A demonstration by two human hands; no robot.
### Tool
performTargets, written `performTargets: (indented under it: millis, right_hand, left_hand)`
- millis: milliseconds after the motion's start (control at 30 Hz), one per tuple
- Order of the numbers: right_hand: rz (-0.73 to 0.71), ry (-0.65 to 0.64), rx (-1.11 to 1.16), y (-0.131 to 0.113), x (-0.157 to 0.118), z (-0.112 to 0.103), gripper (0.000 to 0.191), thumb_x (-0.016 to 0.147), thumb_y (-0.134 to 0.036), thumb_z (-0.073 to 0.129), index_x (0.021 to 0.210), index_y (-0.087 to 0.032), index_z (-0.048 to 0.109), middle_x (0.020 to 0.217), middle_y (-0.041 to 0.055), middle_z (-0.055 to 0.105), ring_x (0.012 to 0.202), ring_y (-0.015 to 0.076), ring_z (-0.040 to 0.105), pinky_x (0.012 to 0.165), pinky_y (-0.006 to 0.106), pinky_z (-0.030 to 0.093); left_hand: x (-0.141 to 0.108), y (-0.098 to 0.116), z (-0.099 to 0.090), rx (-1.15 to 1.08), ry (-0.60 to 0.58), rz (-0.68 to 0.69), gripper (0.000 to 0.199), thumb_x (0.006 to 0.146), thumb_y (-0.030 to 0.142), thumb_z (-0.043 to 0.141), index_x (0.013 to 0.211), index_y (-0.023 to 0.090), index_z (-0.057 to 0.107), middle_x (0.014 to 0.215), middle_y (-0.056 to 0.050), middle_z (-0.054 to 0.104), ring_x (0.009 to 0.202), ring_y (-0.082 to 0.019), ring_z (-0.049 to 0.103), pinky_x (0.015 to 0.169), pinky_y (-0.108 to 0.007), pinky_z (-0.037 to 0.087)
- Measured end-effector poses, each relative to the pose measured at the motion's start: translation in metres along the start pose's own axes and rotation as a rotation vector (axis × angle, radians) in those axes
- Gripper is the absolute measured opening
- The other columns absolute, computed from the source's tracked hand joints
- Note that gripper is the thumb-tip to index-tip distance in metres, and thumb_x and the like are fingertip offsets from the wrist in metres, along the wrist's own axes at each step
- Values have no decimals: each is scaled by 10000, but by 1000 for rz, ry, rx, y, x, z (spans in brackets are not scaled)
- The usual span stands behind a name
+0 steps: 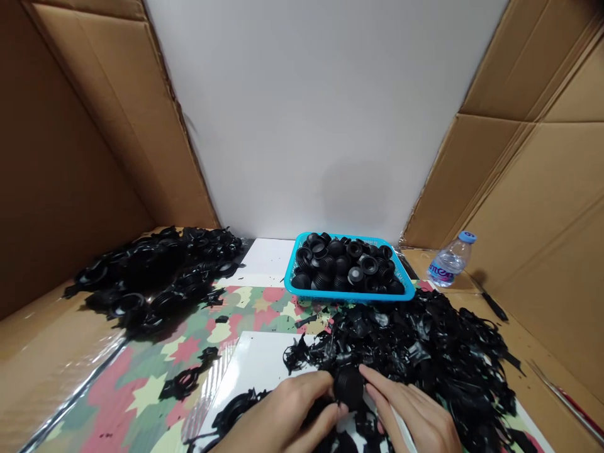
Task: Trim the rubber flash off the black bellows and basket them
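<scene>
My left hand [287, 412] is closed on a round black ribbed rubber part [348, 388], gripping it from the left between thumb and fingers. From the other side, my right hand [418, 415] has its fingertips against the same part. A slim white-handled tool [404, 431] lies in the right hand's grip; its working tip is hidden. Both hands are low over a white board [255, 358] strewn with black trimmings. Beside my left hand, more black rubber pieces [236, 409] lie on the board, partly covered by the hand.
A blue basket [349, 296] of similar black parts stands behind. Black rubber scraps [443, 358] spread to the right; untrimmed-looking black pieces [160, 277] pile up at left. A water bottle [450, 259], a black pen-like object [493, 305] and a red-handled tool [578, 406] sit at right. Cardboard walls [533, 182] enclose the table.
</scene>
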State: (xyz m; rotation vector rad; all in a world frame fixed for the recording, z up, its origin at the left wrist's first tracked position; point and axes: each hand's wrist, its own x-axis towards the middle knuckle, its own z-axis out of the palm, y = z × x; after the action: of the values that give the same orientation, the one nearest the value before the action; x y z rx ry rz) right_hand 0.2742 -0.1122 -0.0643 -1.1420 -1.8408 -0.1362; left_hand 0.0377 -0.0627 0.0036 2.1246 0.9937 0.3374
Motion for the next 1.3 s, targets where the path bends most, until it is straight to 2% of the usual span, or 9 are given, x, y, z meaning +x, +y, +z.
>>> performTargets:
  millis: [100, 267, 500, 633, 767, 900, 967, 1100, 1300]
  right_hand:
    - [6, -38, -111, 0, 0, -8, 388, 1149, -189, 562, 1514, -188, 693, 889, 49, 847, 630, 178, 787, 689, 257, 660]
    - [209, 83, -176, 0, -12, -2, 577, 1175, -303, 557, 1731, -213, 433, 708, -25, 653, 535, 159, 646, 566, 260, 569]
    - [217, 176, -154, -10, 5, -13, 409, 1144, -262, 623, 1550, -217, 622, 911, 62, 703, 781, 218, 677, 760, 333, 606]
    - [94, -137, 4, -25, 36, -21, 375, 1188, -457, 509, 1466, -266, 675, 1249, 100, 769, 1134, 241, 760, 911, 319, 664]
    - [113, -398, 156, -32, 53, -6, 365, 1232, -330, 356, 1305, -227, 697, 1079, 44, 788, 999, 196, 766, 865, 293, 649]
    - [11, -291, 108, -21, 54, 1, 539, 1244, -325, 297, 773, -247, 547, 713, -22, 615, 646, 158, 605, 601, 274, 485]
    - [-5, -147, 76, -4, 55, -11, 529, 1242, -317, 311, 761, -252, 521, 669, -39, 573, 583, 144, 557, 572, 274, 435]
    - [283, 122, -85, 31, 58, -44, 441, 1225, -352, 416, 842, -244, 607, 710, -30, 601, 595, 148, 571, 577, 265, 430]
    - [480, -260, 381, 16, 48, -37, 616, 1208, -605, 259, 1023, -261, 735, 900, 16, 719, 851, 178, 710, 788, 255, 547]
  left_hand:
    - [1, -1, 0, -36, 19, -50, 277, 1131, 457, 533, 1048, 245, 691, 1042, -34, 808, 973, -238, 769, 877, -267, 584]
    - [0, 0, 1, -47, 17, -67, 303, 1141, 484, 513, 1068, 246, 685, 1049, -37, 796, 984, -240, 766, 880, -277, 579]
    - [4, -1, 3, -15, 4, 33, 425, 1177, 537, 440, 923, 243, 610, 891, -11, 719, 815, -202, 725, 754, -251, 533]
    - [4, 0, 2, -24, -6, 64, 420, 1195, 479, 388, 950, 236, 627, 938, -36, 750, 844, -219, 742, 783, -274, 547]
    - [6, 6, 0, 2, -19, 91, 364, 1189, 314, 340, 1044, 227, 662, 1061, -81, 796, 955, -256, 776, 859, -306, 561]
    - [5, 7, 0, 60, -78, 107, 398, 1192, 266, 333, 960, 222, 654, 980, -65, 774, 888, -241, 759, 830, -306, 547]
    - [1, 4, 1, 94, -92, 118, 401, 1201, 291, 354, 924, 223, 636, 949, -56, 753, 879, -239, 747, 839, -310, 541]
    - [-5, -3, 4, 95, -101, 159, 367, 1210, 288, 375, 958, 241, 639, 964, -31, 745, 899, -220, 737, 863, -286, 546]
    - [-4, -11, 10, -5, 84, 164, 254, 1149, 300, 561, 1389, 340, 631, 1284, -20, 760, 1133, -218, 763, 1011, -263, 598]
